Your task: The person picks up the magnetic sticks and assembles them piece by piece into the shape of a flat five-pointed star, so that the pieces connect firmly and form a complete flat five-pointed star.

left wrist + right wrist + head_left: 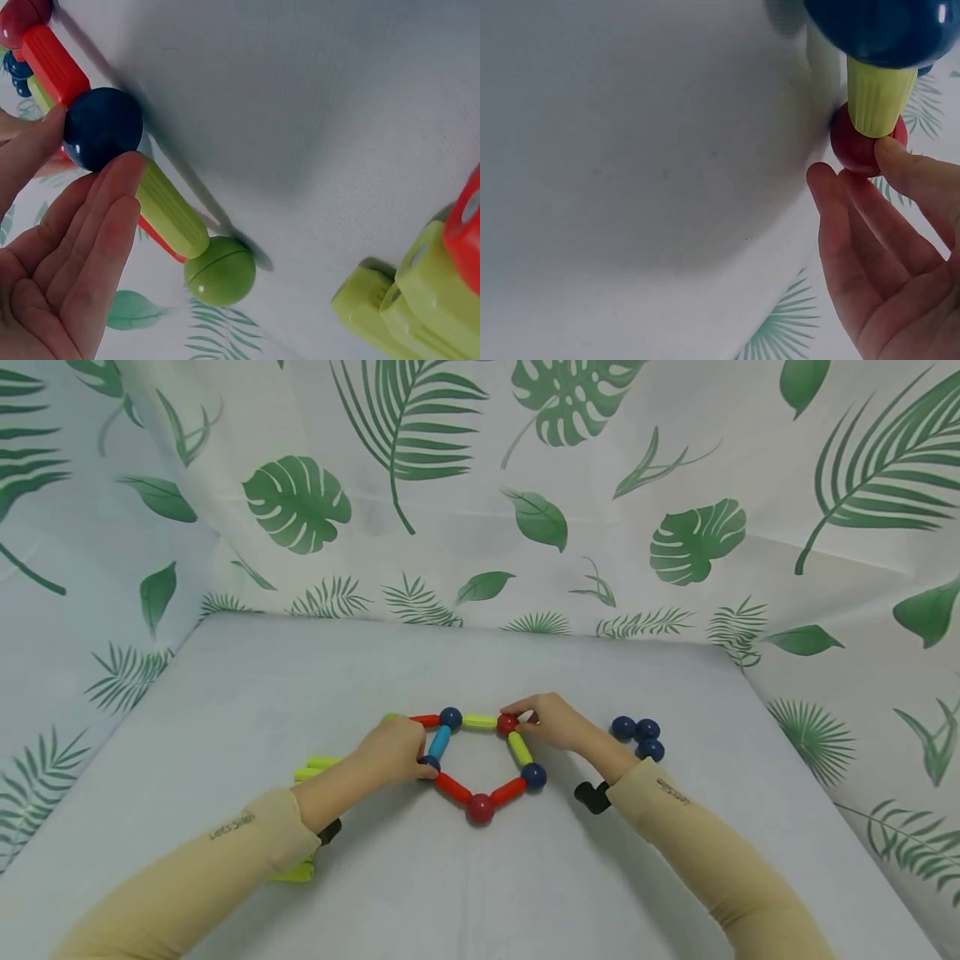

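Observation:
A ring of coloured rods and balls lies on the table between the hands. My left hand (390, 750) pinches the blue ball (103, 129) at the ring's left corner between thumb and fingers. From that ball a lime-green rod (171, 210) runs out to a green ball (220, 271), mostly hidden behind the hand in the head view. Across the ring, my right hand (558, 722) pinches the red ball (507, 723) at the far right corner. A lime-green rod (520, 748) joins it to another blue ball (533, 776). Nearest me is a red ball (480, 808) between two red rods.
Several loose blue balls (648, 749) sit together right of the ring. On the left, partly under my forearm, lie lime-green rods (322, 762), with a red piece (469, 232) beside them in the left wrist view. A leaf-patterned sheet (465, 527) hangs behind the white table (525, 893).

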Demonstrator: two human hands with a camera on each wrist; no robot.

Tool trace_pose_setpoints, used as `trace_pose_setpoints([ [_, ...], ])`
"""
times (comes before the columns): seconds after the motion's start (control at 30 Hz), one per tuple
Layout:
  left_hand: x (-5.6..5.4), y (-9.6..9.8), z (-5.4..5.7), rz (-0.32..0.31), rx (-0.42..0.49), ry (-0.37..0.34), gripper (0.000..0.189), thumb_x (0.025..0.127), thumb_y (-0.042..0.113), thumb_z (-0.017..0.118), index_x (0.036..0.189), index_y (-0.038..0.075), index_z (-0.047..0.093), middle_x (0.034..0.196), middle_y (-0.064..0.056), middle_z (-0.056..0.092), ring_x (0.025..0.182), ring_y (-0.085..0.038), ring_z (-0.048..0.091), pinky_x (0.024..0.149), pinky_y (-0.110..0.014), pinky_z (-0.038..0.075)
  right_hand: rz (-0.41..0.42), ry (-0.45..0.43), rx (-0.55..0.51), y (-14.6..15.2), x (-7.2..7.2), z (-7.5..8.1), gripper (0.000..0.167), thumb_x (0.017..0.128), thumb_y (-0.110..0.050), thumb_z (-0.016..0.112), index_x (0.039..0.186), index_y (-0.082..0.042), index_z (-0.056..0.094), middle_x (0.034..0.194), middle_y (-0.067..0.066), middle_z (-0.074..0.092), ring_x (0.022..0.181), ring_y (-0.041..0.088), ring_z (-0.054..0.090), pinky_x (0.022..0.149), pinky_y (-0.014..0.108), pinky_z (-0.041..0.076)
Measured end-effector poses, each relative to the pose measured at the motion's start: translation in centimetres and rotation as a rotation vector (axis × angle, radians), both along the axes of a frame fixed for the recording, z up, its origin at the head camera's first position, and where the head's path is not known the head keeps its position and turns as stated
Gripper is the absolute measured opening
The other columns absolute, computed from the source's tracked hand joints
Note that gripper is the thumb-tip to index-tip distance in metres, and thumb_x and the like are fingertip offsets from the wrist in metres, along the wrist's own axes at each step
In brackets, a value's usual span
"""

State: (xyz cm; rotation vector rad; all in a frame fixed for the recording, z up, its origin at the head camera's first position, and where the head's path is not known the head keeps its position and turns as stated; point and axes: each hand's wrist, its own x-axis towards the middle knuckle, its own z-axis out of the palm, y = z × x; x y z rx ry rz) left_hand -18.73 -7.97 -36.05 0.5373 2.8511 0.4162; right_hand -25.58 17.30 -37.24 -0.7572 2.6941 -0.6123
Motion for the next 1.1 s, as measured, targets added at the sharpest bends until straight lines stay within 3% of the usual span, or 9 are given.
trace_pose_setpoints([
  [0.23,0.2,-0.1,0.1,0.022,0.005,-0.005,0.029,0.072,0.03,0.078,0.062,0.01,0.059,0.052,-0.001,0.05,0.058,-0.015,0.047,0.053,-0.022,0.038,0.0,-0.004,0.009,-0.3,-0.4,-0.1,0.033,0.086,-0.005,0.061,0.119,-0.009,0.062,0.113,0.011,0.062,0.083,0.018,0.057,0.068,0.026,0.049],
  [0.8,-0.1,-0.6,0.2,0.004,-0.011,0.017,0.029,0.073,0.031,0.077,0.062,0.01,0.06,0.054,0.0,0.051,0.063,-0.015,0.046,0.055,-0.023,0.037,-0.013,0.009,0.017,-0.5,-0.6,-0.1,0.034,0.086,-0.008,0.062,0.12,-0.009,0.061,0.11,0.011,0.062,0.089,0.02,0.058,0.079,0.032,0.049],
  [0.93,-0.5,-2.1,0.4,-0.005,0.026,0.024,0.025,0.075,0.029,0.075,0.069,0.008,0.064,0.06,0.0,0.053,0.064,-0.015,0.047,0.057,-0.025,0.041,-0.023,-0.01,0.0,0.2,0.1,-0.1,0.037,0.087,-0.012,0.062,0.123,-0.009,0.058,0.111,0.012,0.062,0.089,0.021,0.059,0.077,0.032,0.05],
  [1.1,-0.9,-6.3,1.4,-0.022,0.049,0.033,0.018,0.081,0.018,0.069,0.09,0.002,0.068,0.084,-0.006,0.064,0.079,-0.022,0.058,0.072,-0.035,0.049,-0.022,-0.067,-0.038,1.6,1.8,-0.1,0.039,0.086,-0.02,0.063,0.123,-0.009,0.057,0.109,0.009,0.062,0.086,0.017,0.06,0.073,0.028,0.051],
])
